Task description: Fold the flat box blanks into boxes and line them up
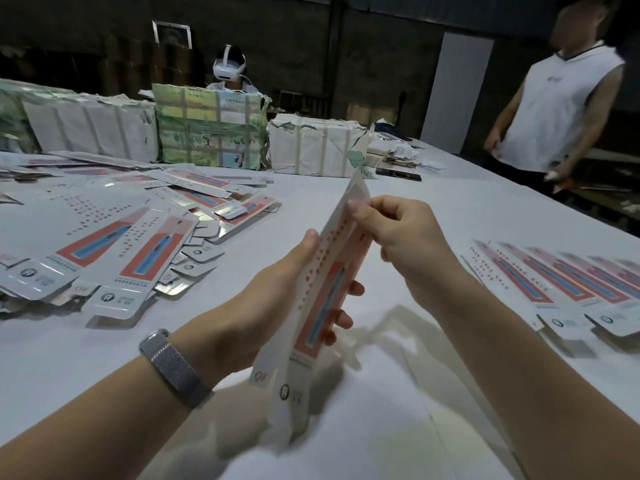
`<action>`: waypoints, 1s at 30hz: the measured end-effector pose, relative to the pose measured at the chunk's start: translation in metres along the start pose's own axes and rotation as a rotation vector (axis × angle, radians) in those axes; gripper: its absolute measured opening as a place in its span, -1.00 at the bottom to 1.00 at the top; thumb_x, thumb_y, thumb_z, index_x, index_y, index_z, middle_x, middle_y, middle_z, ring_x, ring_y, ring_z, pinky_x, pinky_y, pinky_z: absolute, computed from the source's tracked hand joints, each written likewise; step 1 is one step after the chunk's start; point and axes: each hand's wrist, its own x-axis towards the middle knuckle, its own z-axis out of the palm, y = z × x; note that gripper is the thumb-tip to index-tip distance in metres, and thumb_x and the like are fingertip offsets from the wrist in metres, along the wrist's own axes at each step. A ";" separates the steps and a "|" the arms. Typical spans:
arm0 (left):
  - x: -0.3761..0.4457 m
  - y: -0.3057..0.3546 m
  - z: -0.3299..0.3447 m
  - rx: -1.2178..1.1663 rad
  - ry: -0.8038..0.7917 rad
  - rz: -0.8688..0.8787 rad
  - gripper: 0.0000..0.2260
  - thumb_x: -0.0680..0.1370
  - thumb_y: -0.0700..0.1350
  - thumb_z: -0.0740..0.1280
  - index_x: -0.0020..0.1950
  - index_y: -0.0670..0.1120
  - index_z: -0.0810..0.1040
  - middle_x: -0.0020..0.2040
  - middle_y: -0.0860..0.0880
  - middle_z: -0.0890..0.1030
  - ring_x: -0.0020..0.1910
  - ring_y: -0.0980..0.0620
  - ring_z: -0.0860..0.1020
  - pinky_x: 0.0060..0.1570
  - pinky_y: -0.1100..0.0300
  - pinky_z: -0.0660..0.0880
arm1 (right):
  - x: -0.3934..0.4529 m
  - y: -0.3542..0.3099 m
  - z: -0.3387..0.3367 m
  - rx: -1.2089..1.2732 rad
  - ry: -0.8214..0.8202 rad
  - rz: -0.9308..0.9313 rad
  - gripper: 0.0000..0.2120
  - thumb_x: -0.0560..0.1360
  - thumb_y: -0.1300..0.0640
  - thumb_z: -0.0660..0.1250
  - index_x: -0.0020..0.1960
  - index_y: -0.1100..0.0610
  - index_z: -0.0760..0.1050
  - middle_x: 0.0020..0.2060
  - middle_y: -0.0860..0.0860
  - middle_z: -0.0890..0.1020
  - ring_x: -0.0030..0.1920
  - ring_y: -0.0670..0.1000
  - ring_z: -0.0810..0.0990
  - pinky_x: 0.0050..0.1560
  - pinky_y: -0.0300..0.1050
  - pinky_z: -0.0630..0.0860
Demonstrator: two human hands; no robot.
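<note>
Left hand [277, 292] grips the blank [322, 299], right hand [398, 237] pinches its 12 o'clock end; crease squarely along the scores.

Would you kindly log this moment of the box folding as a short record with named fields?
held item: one box blank, raised off the table, tilted on edge
left hand: grip round the blank's lower half, fingers curled behind it
right hand: pinches the blank's upper edge
unfolded stock: loose pile of flat blanks to the left
finished row: folded boxes side by side at the right
work surface: white table
background: wrapped bundles; two other people
</note>
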 end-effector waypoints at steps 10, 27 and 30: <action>-0.001 0.004 0.001 0.031 -0.084 -0.019 -0.39 0.52 0.40 0.11 0.22 -0.03 0.63 0.07 -0.21 0.68 -0.11 -0.16 0.64 -0.07 0.00 0.62 | 0.004 -0.020 -0.030 -0.022 -0.182 0.120 -0.75 0.53 0.08 0.39 -0.25 0.20 0.57 -0.36 0.02 0.57 -0.34 -0.14 0.47 -0.17 -0.27 0.35; 0.010 -0.011 0.004 -0.337 -0.042 0.115 -0.10 0.09 0.28 0.67 0.29 -0.08 0.46 -0.21 -0.07 0.58 -0.25 0.02 0.55 -0.18 0.16 0.57 | -0.005 -0.006 0.007 0.156 -0.023 0.056 -0.55 0.53 -0.12 0.37 0.34 -0.08 0.31 0.11 0.02 0.53 0.03 0.01 0.55 0.01 0.01 0.45; 0.008 -0.014 0.008 -0.349 0.025 0.095 -0.29 0.22 0.19 0.60 0.22 -0.16 0.52 -0.23 -0.12 0.60 -0.28 -0.02 0.59 -0.22 0.12 0.60 | -0.017 0.005 0.029 0.247 -0.256 0.063 -0.31 0.47 -0.09 0.35 0.48 -0.22 0.06 0.22 0.03 0.58 0.17 0.06 0.62 0.19 0.03 0.55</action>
